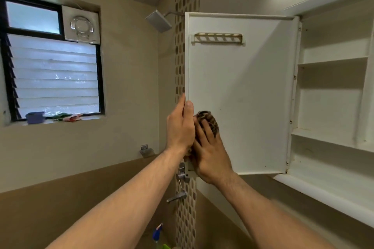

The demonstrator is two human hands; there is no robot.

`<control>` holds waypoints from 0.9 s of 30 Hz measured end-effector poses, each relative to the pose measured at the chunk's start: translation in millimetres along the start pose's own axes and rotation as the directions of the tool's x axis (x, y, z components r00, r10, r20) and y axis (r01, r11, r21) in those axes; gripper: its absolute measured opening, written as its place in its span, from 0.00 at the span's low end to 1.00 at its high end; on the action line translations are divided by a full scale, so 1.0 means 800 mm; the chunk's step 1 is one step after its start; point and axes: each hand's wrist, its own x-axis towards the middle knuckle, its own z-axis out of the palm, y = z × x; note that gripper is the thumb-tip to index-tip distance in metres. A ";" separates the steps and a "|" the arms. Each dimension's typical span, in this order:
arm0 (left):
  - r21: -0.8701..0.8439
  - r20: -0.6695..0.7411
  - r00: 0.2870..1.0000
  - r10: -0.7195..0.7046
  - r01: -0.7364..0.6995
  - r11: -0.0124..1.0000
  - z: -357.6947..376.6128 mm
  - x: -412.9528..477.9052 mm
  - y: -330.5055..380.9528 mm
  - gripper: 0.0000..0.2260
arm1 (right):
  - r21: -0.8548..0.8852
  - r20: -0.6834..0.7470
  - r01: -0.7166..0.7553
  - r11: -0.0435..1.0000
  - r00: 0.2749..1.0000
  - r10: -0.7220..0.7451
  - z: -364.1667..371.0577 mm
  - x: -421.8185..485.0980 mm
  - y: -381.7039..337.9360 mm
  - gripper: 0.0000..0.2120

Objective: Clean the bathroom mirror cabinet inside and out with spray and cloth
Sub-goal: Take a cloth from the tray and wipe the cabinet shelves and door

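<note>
White plastic fills the right half of the frame: the cabinet door (240, 95) hangs swung wide open at centre, its inner face toward the camera, and the cabinet (332, 95) itself sits at the right edge with bare shelves. A slotted holder (218, 38) is fixed near the top of the door's inner face. The left hand (180, 127) clamps the door's free edge at lower centre, thumb on the inner face and fingers wrapped round behind. Just beside it, touching, the right hand (210, 153) lies with fingers spread, pressing a dark patterned cloth (208, 120) flat against the door's lower left corner. A spray bottle (157, 233) shows at the bottom edge, only its blue nozzle clear. A louvred window (54, 75) occupies the upper left, and a shower head (158, 21) hangs at upper centre.
</note>
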 end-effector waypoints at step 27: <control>0.008 -0.031 0.984 0.178 -0.178 0.984 -0.004 0.075 0.027 0.32 | -0.155 0.002 0.230 0.961 0.973 -0.233 -0.051 0.114 0.054 0.35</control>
